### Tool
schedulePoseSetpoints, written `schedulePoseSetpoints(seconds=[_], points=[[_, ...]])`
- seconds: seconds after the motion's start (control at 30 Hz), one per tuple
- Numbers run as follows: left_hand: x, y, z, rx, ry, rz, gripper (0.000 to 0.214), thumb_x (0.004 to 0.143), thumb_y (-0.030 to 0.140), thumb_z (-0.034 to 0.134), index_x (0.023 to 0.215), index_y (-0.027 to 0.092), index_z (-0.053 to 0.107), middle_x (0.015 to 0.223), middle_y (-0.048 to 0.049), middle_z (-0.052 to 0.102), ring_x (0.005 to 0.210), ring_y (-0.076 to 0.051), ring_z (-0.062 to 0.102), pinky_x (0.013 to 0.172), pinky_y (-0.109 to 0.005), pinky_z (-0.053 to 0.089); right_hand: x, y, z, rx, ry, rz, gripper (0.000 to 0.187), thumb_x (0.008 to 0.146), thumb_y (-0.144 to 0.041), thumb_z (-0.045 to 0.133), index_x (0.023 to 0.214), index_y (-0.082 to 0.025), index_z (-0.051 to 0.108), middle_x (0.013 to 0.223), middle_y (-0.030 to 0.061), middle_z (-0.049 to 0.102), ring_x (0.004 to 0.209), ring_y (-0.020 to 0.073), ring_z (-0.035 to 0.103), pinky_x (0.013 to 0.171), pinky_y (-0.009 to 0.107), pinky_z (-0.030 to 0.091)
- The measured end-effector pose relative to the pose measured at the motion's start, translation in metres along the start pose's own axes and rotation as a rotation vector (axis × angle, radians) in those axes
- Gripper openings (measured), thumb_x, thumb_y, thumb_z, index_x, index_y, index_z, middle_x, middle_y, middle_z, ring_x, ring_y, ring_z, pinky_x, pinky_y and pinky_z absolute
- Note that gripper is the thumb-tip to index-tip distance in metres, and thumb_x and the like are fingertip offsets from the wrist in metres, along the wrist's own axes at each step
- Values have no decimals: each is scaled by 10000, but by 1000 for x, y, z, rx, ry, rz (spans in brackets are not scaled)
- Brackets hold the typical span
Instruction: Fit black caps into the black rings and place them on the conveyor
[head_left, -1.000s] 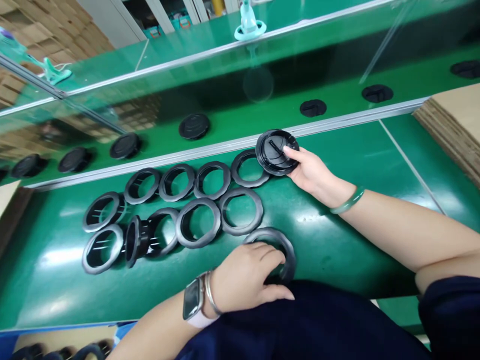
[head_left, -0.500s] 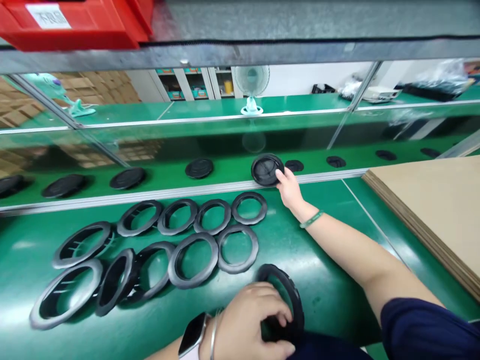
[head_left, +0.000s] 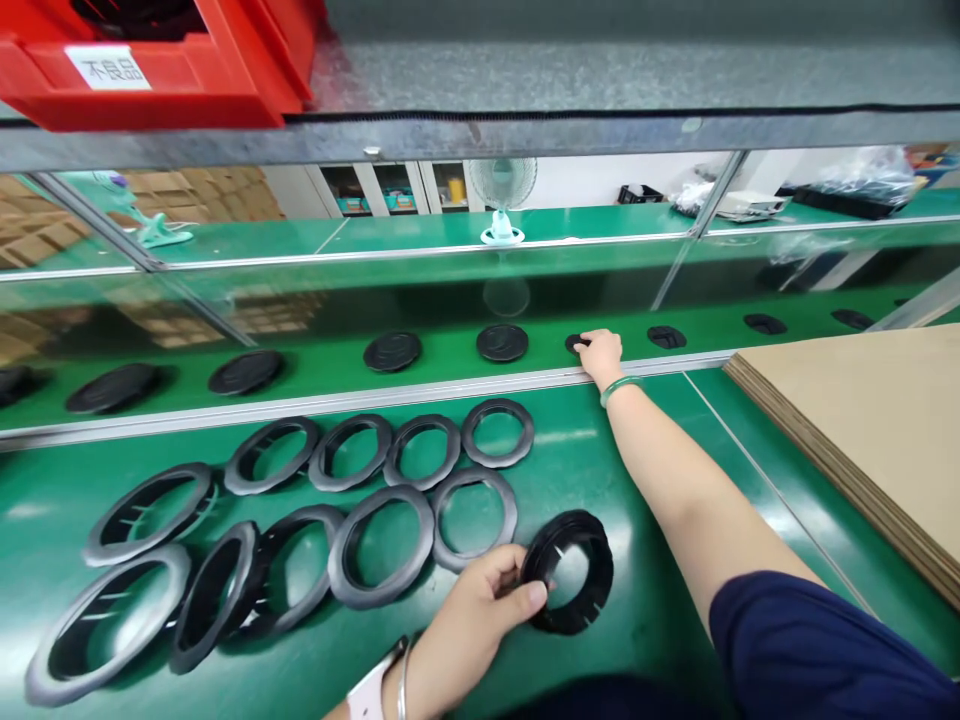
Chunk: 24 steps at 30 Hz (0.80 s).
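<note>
Between thumb and fingers, my left hand (head_left: 480, 620) grips a black plastic ring (head_left: 604, 570), tilted above the green worktop. My right hand (head_left: 602, 355) reaches out to the green belt, fingers closed over a small black disc (head_left: 574, 343) that they partly cover. Just left of it on the belt lies a larger black round cover (head_left: 502, 343). Several more black rings, among them a grey-faced ring (head_left: 382, 547), are spread in two rough rows on the worktop left of my hands.
Black discs (head_left: 666, 337) lie spaced along the belt (head_left: 450, 365), behind a metal rail (head_left: 420, 388). Stacked cardboard sheets (head_left: 862, 400) are at the right. A red bin (head_left: 180, 95) sits on the overhead shelf (head_left: 570, 135). A fan (head_left: 502, 190) stands on the far bench.
My right hand has let go of the larger round cover on the belt and moved right to the small disc. My left hand has raised and turned the ring.
</note>
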<state>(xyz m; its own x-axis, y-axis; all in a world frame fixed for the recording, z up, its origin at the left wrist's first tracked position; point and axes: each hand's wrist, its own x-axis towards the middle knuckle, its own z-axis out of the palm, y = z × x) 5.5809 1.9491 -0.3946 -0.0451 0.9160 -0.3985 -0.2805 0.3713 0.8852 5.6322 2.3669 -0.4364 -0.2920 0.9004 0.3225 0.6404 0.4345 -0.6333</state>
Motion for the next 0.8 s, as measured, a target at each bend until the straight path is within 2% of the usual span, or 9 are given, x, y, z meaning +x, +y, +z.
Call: schedulePoseSetpoints(seconds=[0.1,0.23,0.37,0.47,0.57,0.67,0.73,0.8], points=[[3,-1,1,-25,-47,-36,376,724,412,806,907,127,644,892,-42,639,850,-161,569,798,-295,422,11,15,-6,10,-27,29,168,810,-174,722,959,-127,785,1109,160,661,1092,325,472,992,449,355],[4,-7,5,-93,-110,-90,379,668,273,823,954,136,616,933,-40,631,788,-139,570,691,-270,452,14,11,-11,75,-29,-32,39,795,-157,745,803,-172,781,1026,99,694,1072,284,489,998,408,354],[4,-5,6,-103,-79,-60,350,695,256,801,948,146,585,962,-47,639,799,-145,598,716,-286,488,-4,-5,-20,168,52,-59,88,841,-178,705,862,-123,770,993,124,682,1044,257,539,999,387,385],[4,-1,5,-50,-26,-15,321,730,256,777,972,145,599,987,-59,670,888,-175,630,824,-316,490,-52,-17,-30,239,41,-76,113,844,-198,712,905,-119,765,930,91,669,945,216,591,929,348,447],[4,-1,4,19,30,-16,305,713,218,769,971,147,624,1004,-63,694,952,-199,642,876,-325,477,-124,-31,-52,402,-76,-144,72,837,-229,730,860,-169,763,837,29,656,812,183,605,796,319,483],[4,-3,3,122,73,-58,256,694,199,769,910,152,641,991,-65,713,916,-197,646,849,-322,487,-189,-53,-84,557,-212,-285,63,860,-245,735,844,-190,762,781,19,638,765,177,590,723,310,475],[4,-4,3,203,116,-52,225,696,209,777,862,153,635,992,-73,726,916,-204,652,857,-331,495,-214,-68,-103,602,-302,-389,57,880,-231,733,849,-188,755,771,21,633,746,168,581,704,302,471],[5,-6,4,232,176,-33,253,704,222,782,891,155,625,1002,-77,732,941,-216,666,887,-349,509,-227,-77,-112,606,-357,-518,83,918,-234,701,868,-180,740,763,25,623,726,164,566,685,300,462]])
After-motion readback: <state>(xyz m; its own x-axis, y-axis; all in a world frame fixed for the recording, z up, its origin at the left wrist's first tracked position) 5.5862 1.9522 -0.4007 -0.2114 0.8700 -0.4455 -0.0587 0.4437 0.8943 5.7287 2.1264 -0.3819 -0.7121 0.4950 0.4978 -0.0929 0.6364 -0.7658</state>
